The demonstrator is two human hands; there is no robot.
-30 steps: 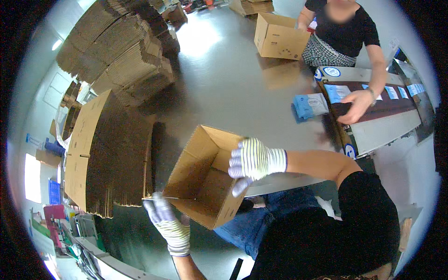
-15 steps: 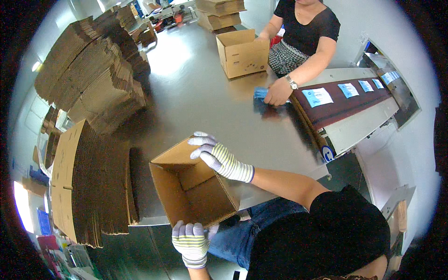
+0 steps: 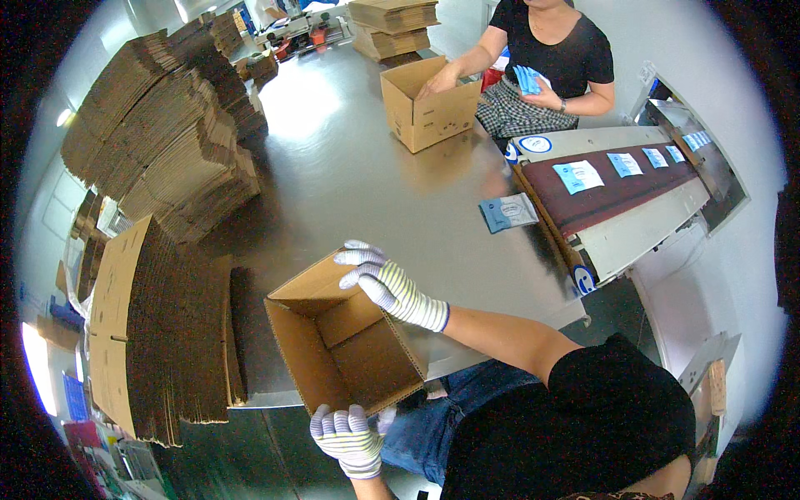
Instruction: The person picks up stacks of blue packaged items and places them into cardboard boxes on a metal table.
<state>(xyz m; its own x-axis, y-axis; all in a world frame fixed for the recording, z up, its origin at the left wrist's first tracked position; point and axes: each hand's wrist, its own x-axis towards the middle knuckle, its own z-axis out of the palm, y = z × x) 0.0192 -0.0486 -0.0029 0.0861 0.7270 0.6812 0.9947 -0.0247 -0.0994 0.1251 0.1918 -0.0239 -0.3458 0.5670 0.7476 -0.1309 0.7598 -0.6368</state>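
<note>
Diagonally, the open corrugated carton (image 3: 358, 358) lies between the striped-gloved left hand (image 3: 348, 437) and right hand (image 3: 393, 288), its mouth facing up and its longer sides seeming to run from far to near. It sits just right of the stack of flattened cartons (image 3: 179, 333), with a gap between. The left hand curls its fingers over the carton's near rim; the right hand laps the far-right rim, fingers stretched toward the far corner. Both hold the carton; how firmly, I cannot tell. Farther right of the stack, a blue-and-pale-grey pouch (image 3: 508, 213) lies nearer the right hand.
</note>
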